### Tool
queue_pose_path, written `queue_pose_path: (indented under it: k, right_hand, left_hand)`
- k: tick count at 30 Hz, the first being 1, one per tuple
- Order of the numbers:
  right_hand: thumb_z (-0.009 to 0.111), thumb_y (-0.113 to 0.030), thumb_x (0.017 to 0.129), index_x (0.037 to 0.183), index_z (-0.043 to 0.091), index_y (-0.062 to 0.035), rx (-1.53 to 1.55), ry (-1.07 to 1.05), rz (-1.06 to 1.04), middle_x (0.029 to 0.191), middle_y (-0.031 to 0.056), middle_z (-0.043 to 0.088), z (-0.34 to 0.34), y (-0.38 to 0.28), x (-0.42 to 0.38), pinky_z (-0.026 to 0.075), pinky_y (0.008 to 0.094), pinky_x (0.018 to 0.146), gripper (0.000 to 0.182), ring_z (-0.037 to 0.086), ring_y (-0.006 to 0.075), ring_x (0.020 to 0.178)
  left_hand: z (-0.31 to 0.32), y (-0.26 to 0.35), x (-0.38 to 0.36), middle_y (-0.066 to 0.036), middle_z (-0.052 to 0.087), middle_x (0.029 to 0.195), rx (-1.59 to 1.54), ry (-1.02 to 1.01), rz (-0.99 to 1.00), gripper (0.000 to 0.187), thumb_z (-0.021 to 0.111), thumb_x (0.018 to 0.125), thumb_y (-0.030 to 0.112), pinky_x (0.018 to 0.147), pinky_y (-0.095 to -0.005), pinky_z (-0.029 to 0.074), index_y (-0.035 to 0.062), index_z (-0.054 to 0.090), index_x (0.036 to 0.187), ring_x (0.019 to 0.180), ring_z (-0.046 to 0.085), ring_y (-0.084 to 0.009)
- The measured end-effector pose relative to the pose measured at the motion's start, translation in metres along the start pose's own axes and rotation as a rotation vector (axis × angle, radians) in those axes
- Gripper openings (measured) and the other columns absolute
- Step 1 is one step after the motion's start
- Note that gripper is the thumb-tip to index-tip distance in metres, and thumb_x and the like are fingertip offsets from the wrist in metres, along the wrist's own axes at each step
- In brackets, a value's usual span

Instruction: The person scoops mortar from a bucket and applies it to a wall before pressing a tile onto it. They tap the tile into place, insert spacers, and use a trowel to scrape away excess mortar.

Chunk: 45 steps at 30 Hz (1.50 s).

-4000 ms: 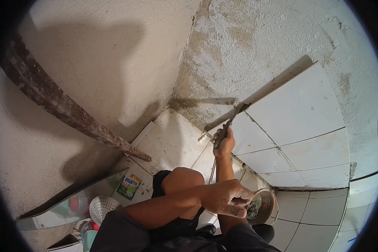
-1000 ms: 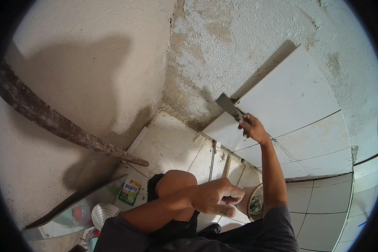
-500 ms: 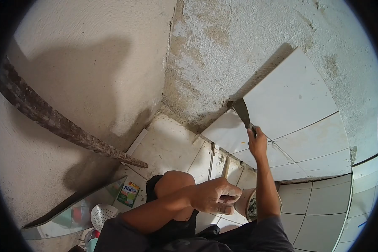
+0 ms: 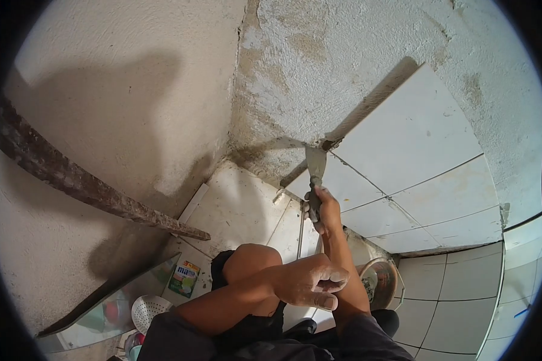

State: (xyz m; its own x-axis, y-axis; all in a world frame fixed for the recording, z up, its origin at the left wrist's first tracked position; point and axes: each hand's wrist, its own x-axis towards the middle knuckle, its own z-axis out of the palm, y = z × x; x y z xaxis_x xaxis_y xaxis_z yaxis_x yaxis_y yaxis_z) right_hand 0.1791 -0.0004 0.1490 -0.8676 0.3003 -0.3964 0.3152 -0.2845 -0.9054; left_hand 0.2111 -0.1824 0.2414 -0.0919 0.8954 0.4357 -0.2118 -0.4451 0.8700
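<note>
My right hand (image 4: 323, 209) grips the dark handle of a putty knife (image 4: 316, 162). The wide metal blade points up and lies at the top edge of the lower white wall tile (image 4: 337, 183), close to the left corner of the upper white tile (image 4: 409, 126). Dark mortar (image 4: 330, 144) shows at that corner. My left hand (image 4: 310, 283) is curled in a loose fist over my knee, in front of my right forearm; nothing shows in it, and its fingers look dusty.
Bare rough plaster (image 4: 307, 72) covers the wall above the tiles. A long crusted wooden bar (image 4: 102, 192) leans in from the left. A bucket (image 4: 382, 283) stands at my right. Below left are a glass pane (image 4: 96, 316), a green packet (image 4: 183, 278) and a white strainer (image 4: 147, 313).
My right hand has moved left and slightly down with the putty knife, the blade now left of the upper tile's corner. More of the bucket shows. My left hand stays curled.
</note>
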Motion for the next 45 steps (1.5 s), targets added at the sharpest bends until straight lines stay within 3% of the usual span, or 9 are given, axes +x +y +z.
queue_pose_path:
  k: [3,19,21,28,30,33,36,40,45]
  right_hand:
    - [0.044,-0.022,0.092,0.089,0.047,-0.0018,0.099,0.098,-0.037,0.069,0.0092,0.053,0.011,-0.015,0.0,0.045,0.0252,0.039,0.021,0.052,0.0156,0.048]
    - [0.039,-0.026,0.094,0.098,0.048,-0.0019,0.067,0.108,-0.094,0.075,0.0072,0.052,0.021,-0.036,-0.005,0.042,0.0253,0.039,0.026,0.05,0.0136,0.054]
    - [0.043,-0.024,0.093,0.092,0.049,-0.0004,0.157,0.145,-0.125,0.07,0.0083,0.054,0.023,-0.04,-0.006,0.043,0.0255,0.039,0.024,0.052,0.015,0.048]
    - [0.053,-0.02,0.089,0.093,0.049,-0.0043,0.167,0.198,-0.265,0.067,0.006,0.054,0.033,-0.053,-0.011,0.04,0.0248,0.038,0.016,0.049,0.0135,0.045]
    - [0.061,-0.016,0.084,0.096,0.047,-0.0044,-0.015,0.17,-0.36,0.069,0.0065,0.053,0.03,-0.051,-0.012,0.039,0.025,0.038,0.021,0.049,0.0132,0.046]
    - [0.066,-0.007,0.078,0.096,0.05,-0.0025,-0.122,0.181,-0.29,0.07,0.0046,0.055,0.025,-0.031,-0.012,0.037,0.0228,0.041,0.025,0.047,0.0099,0.048]
    - [0.067,-0.008,0.077,0.097,0.05,-0.0013,-0.175,0.135,-0.29,0.071,0.0035,0.055,-0.008,0.013,0.013,0.038,0.0223,0.042,0.027,0.048,0.01,0.049]
    - [0.059,-0.009,0.082,0.101,0.054,-0.0026,-0.162,0.038,-0.237,0.076,0.0046,0.056,-0.046,0.022,0.03,0.039,0.0223,0.041,0.02,0.049,0.0097,0.048]
    - [0.042,-0.027,0.091,0.105,0.049,-0.0056,0.09,-0.01,-0.211,0.075,0.0046,0.054,-0.052,0.019,0.043,0.041,0.0233,0.041,0.027,0.049,0.0119,0.051]
  left_hand:
    - [0.0,0.0,-0.001,0.001,0.03,0.057,-0.004,0.008,0.017,0.068,0.054,0.073,0.071,0.047,-0.0268,0.021,0.0062,0.037,0.061,0.049,0.028,-0.011]
    - [-0.002,0.003,-0.003,0.0,0.031,0.055,-0.005,-0.011,0.052,0.066,0.053,0.077,0.068,0.047,-0.0277,0.025,0.0056,0.038,0.061,0.051,0.031,-0.0109]
    - [-0.002,0.002,-0.003,0.0,0.032,0.056,-0.008,-0.007,0.052,0.066,0.053,0.077,0.067,0.047,-0.0278,0.025,0.0057,0.038,0.061,0.051,0.031,-0.011]
    - [-0.002,-0.003,-0.003,0.001,0.029,0.056,-0.019,0.014,0.042,0.067,0.055,0.074,0.069,0.047,-0.0275,0.021,0.0073,0.035,0.06,0.049,0.027,-0.0117]
    - [-0.003,-0.003,-0.004,0.001,0.029,0.056,-0.019,0.011,0.038,0.067,0.054,0.074,0.07,0.047,-0.0276,0.021,0.0072,0.035,0.06,0.049,0.027,-0.0117]
    - [-0.004,0.0,-0.003,0.001,0.029,0.056,-0.016,0.008,0.036,0.067,0.054,0.074,0.07,0.047,-0.0274,0.021,0.0067,0.036,0.06,0.049,0.027,-0.0115]
    - [-0.006,0.0,-0.004,0.0,0.029,0.056,-0.008,0.029,0.057,0.067,0.054,0.074,0.069,0.046,-0.0273,0.021,0.0064,0.036,0.06,0.049,0.027,-0.0118]
    - [-0.005,0.0,-0.006,0.0,0.029,0.056,-0.032,0.029,0.033,0.067,0.054,0.075,0.069,0.046,-0.0274,0.021,0.0062,0.036,0.06,0.049,0.028,-0.0122]
    - [-0.007,-0.003,-0.004,0.0,0.029,0.057,-0.018,0.02,0.052,0.066,0.055,0.075,0.067,0.046,-0.0272,0.022,0.006,0.036,0.06,0.049,0.028,-0.012]
